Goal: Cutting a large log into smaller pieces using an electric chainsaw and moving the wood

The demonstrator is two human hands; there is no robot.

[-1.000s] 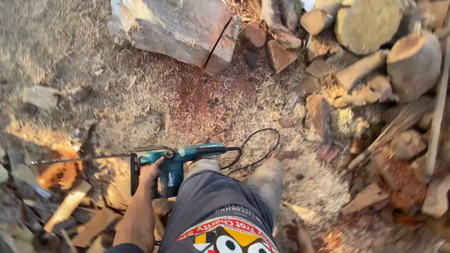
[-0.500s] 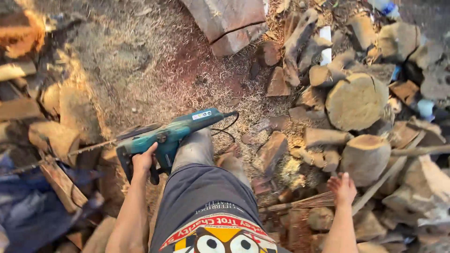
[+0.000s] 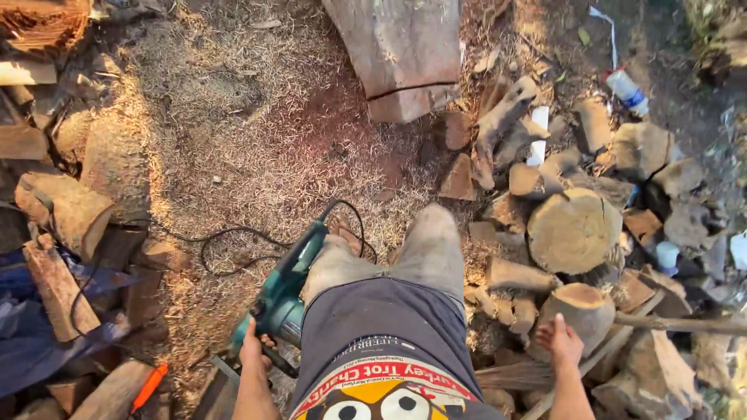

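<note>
Head cam: my left hand is wrapped tight around the handle of a teal electric chainsaw, hanging low by my left leg, its black cord looping over the sawdust. My right hand is open, fingers spread, holding nothing, right next to a cut log round. A bigger round sits just beyond it in the woodpile.

Glossy teal plastic saw, rough wood logs

head view | looks steeply down from above | near own legs | sawdust ground fills frame
</note>
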